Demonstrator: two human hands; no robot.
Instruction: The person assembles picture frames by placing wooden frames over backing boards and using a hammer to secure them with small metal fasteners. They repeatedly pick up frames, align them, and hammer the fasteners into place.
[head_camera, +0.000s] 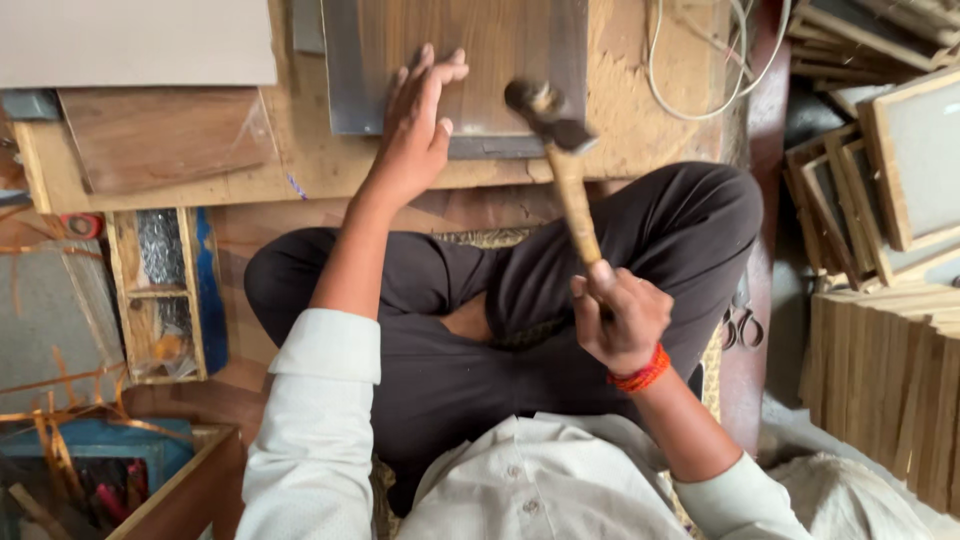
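My right hand grips the wooden handle of a hammer, raised over my lap with its metal head above the near edge of a framed wooden panel. The panel has a dark metal-looking border and lies on a low wooden work board. Pressed flat on the panel's lower left corner is my left hand, fingers spread. I sit cross-legged in dark trousers, with white sleeves and an orange thread band on the right wrist.
A white cable loops on the board at the right. Stacks of wooden frames and wood strips stand at the right. Scissors lie by my right knee. A small wooden box of nails and a blue crate sit left.
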